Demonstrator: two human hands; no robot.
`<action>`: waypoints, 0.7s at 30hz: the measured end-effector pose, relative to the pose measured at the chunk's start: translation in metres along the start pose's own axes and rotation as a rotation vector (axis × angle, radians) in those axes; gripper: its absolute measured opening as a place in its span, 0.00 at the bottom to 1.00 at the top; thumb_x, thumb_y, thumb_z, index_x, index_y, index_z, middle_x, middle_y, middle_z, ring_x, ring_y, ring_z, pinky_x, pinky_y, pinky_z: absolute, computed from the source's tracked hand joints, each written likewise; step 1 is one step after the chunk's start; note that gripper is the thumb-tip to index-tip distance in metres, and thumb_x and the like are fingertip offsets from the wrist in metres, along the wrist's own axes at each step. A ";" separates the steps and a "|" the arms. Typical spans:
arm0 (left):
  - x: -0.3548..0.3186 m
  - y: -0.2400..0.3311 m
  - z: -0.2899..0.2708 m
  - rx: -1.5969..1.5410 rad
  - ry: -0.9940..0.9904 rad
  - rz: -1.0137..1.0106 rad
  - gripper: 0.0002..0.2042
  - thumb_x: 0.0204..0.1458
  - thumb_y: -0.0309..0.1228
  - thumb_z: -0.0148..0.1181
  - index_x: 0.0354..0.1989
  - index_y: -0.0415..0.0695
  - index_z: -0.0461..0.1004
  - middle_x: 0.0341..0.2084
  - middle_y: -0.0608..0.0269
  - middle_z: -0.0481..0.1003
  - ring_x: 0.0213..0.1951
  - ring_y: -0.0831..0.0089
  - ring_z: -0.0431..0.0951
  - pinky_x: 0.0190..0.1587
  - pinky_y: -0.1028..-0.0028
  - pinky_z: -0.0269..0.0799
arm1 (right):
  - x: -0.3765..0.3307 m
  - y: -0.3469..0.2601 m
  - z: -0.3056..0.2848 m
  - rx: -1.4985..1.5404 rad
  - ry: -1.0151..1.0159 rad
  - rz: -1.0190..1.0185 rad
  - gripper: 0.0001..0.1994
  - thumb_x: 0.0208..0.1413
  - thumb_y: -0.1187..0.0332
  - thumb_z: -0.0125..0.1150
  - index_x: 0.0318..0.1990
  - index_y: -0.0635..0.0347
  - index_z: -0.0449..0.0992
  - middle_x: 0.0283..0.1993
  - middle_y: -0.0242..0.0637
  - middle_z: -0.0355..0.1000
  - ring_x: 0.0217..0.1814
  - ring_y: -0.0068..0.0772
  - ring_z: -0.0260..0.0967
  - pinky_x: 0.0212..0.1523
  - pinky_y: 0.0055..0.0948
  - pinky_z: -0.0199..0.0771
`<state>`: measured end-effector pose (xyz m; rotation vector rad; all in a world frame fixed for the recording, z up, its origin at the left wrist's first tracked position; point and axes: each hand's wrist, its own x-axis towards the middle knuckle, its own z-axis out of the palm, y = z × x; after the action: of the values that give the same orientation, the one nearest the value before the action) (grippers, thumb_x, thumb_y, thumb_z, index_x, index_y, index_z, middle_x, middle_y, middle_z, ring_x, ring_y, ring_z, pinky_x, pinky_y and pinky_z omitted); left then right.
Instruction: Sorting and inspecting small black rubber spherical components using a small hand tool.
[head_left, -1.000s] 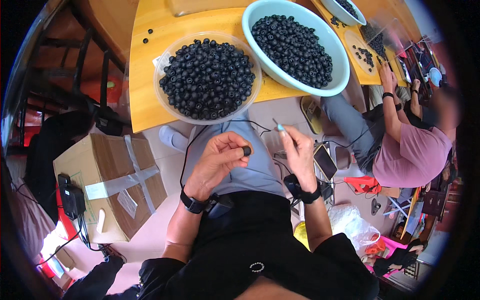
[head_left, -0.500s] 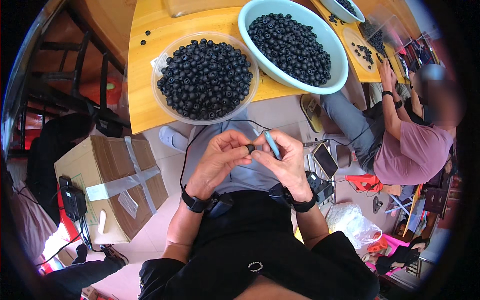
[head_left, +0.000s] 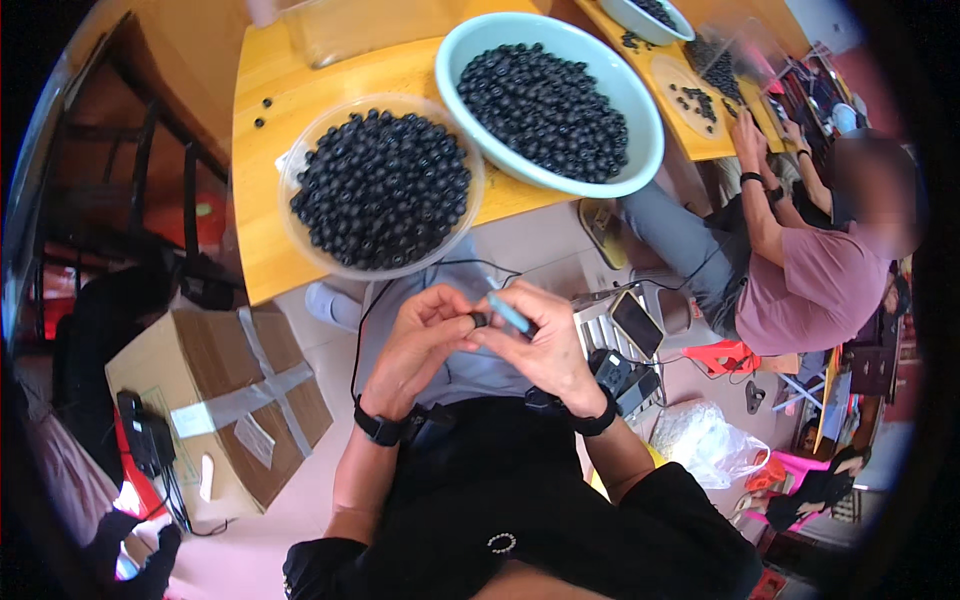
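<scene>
My left hand (head_left: 425, 338) pinches a small round black part (head_left: 479, 320) with a hole in it, between thumb and fingertips. My right hand (head_left: 545, 345) is closed round a slim light-blue tool (head_left: 508, 311), shaped like a pen, its working end hidden. The right thumb and fingertips meet the left ones at the black part. Both hands are over my lap, just below the table edge. Beyond them a shallow, clear round tray (head_left: 287, 205) holds a heap of similar black parts (head_left: 385, 190). Behind it to the right stands a light-blue basin (head_left: 648, 150) full of them.
Two loose black parts lie on the yellow table (head_left: 258, 210). A taped cardboard box (head_left: 230, 400) stands at left. A phone (head_left: 636, 322) rests on a stool at right, above a clear plastic bag (head_left: 700, 440). A person in a pink shirt (head_left: 810, 290) works at the neighbouring table.
The view has shifted, so the table things sit lower and further left. My hands stay together at the black part; the blue tool in my right hand leans over more.
</scene>
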<state>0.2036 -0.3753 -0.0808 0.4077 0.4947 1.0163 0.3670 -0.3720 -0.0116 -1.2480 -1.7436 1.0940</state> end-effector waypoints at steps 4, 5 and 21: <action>0.003 0.000 0.002 -0.046 -0.057 -0.036 0.07 0.48 0.20 0.59 0.33 0.40 0.68 0.34 0.58 0.75 0.34 0.72 0.78 0.33 0.78 0.77 | 0.002 -0.005 -0.012 -0.085 -0.031 -0.084 0.12 0.41 0.75 0.67 0.36 0.64 0.75 0.27 0.40 0.68 0.29 0.38 0.69 0.30 0.30 0.67; 0.004 -0.002 0.001 -0.024 -0.076 -0.034 0.08 0.49 0.21 0.59 0.36 0.41 0.68 0.33 0.57 0.75 0.32 0.73 0.78 0.31 0.78 0.77 | 0.002 -0.007 -0.015 -0.101 -0.038 -0.126 0.12 0.40 0.75 0.67 0.35 0.64 0.75 0.26 0.38 0.68 0.27 0.35 0.68 0.29 0.28 0.66; -0.006 0.005 -0.003 0.067 -0.013 0.008 0.07 0.53 0.27 0.56 0.39 0.41 0.69 0.34 0.57 0.74 0.31 0.78 0.75 0.30 0.79 0.77 | 0.140 0.037 -0.178 -0.866 0.584 -0.029 0.11 0.45 0.69 0.58 0.38 0.58 0.77 0.30 0.51 0.73 0.35 0.52 0.72 0.35 0.43 0.70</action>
<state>0.1957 -0.3778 -0.0797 0.4763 0.5172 1.0060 0.5012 -0.1912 0.0331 -1.7919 -1.7679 -0.1368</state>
